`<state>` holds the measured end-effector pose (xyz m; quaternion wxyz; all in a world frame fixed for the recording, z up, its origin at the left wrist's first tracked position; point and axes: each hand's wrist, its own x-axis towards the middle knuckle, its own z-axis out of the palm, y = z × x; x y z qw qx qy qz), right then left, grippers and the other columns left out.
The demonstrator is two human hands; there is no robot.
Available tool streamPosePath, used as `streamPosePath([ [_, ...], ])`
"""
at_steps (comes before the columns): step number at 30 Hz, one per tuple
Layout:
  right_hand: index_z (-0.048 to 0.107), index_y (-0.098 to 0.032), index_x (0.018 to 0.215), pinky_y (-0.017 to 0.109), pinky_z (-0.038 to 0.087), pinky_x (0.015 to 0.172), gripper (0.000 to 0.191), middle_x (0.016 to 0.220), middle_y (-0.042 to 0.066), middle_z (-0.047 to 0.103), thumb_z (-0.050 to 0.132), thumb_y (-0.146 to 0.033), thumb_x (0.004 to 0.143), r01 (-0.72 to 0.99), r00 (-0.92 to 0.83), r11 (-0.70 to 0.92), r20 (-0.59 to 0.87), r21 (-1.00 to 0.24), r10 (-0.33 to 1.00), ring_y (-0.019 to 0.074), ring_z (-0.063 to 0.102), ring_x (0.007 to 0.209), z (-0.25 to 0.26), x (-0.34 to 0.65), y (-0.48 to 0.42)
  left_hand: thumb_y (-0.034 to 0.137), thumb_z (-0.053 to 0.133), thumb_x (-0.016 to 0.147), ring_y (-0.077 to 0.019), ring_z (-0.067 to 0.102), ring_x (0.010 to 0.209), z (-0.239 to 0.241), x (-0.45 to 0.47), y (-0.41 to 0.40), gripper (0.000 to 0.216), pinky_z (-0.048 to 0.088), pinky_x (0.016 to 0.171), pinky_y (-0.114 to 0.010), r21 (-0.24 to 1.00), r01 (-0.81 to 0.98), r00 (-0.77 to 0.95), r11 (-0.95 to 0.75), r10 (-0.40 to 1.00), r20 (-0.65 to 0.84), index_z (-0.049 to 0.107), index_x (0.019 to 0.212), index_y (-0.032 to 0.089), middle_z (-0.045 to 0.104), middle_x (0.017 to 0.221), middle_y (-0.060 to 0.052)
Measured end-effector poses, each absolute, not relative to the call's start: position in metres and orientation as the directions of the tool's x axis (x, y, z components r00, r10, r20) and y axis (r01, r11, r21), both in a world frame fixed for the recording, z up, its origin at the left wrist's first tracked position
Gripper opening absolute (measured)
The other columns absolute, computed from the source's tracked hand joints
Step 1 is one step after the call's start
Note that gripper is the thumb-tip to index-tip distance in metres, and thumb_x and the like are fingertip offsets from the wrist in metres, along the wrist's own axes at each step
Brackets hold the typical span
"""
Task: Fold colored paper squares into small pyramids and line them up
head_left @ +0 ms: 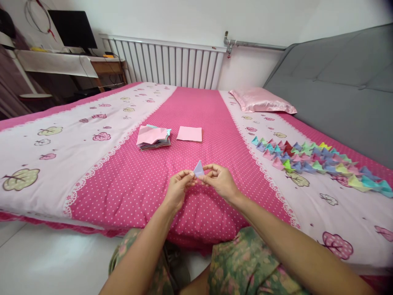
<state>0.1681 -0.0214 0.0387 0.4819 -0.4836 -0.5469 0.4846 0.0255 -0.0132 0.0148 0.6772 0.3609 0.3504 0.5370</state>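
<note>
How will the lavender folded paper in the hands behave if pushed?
The lavender folded paper, held by the left hand and right hand, is probably light, being small. Its straight edges suggest folds that may stiffen it somewhat. Its tip, sticking up unsupported, would likely bend if pushed hard.

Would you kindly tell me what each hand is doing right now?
Left hand: closed, pinching the left side of the folded paper.
Right hand: closed, holding the right side of the same paper.
</note>
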Motion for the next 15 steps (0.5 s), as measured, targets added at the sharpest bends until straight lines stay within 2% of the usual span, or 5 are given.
streamPosePath([
  [6, 0.055, -0.014, 0.089, 0.023, 0.045, 0.049, 0.040, 0.054, -0.001, 0.061, 0.071, -0.034, 0.059, 0.079, -0.065, 0.091, 0.086, -0.993, 0.994, 0.0119, 0.057, 0.047, 0.0427, 0.1661, -0.0248, 0.017, 0.068, 0.063, -0.0044, 0.056, 0.054, 0.0160, 0.0250, -0.0118, 0.011, 0.044, 0.056, -0.013, 0.824, -0.515, 0.224, 0.237, 0.965, -0.138, 0.061, 0.071, 0.012, 0.061, 0.061, 0.001],
  [10, 0.059, -0.013, 0.089, 0.024, 0.048, 0.055, 0.036, 0.064, 0.002, 0.065, 0.068, -0.034, 0.062, 0.011, -0.123, 0.088, 0.086, -0.996, 0.989, 0.0119, 0.060, 0.054, 0.0433, 0.1664, -0.0244, 0.013, 0.063, 0.067, -0.0053, 0.057, 0.054, 0.0167, 0.0240, -0.0105, 0.006, 0.046, 0.054, -0.013, 0.785, -0.550, 0.249, 0.285, 0.953, -0.172, 0.059, 0.071, 0.011, 0.061, 0.060, 0.000],
  [15, 0.063, -0.014, 0.088, 0.023, 0.048, 0.056, 0.030, 0.071, 0.003, 0.065, 0.063, -0.036, 0.067, -0.026, -0.112, 0.080, 0.082, -0.996, 0.990, 0.0102, 0.059, 0.057, 0.0433, 0.1687, -0.0217, 0.012, 0.060, 0.069, -0.0057, 0.057, 0.054, 0.0175, 0.0245, -0.0112, 0.003, 0.046, 0.052, -0.013, 0.772, -0.563, 0.269, 0.296, 0.948, -0.168, 0.057, 0.071, 0.011, 0.061, 0.062, -0.001],
])
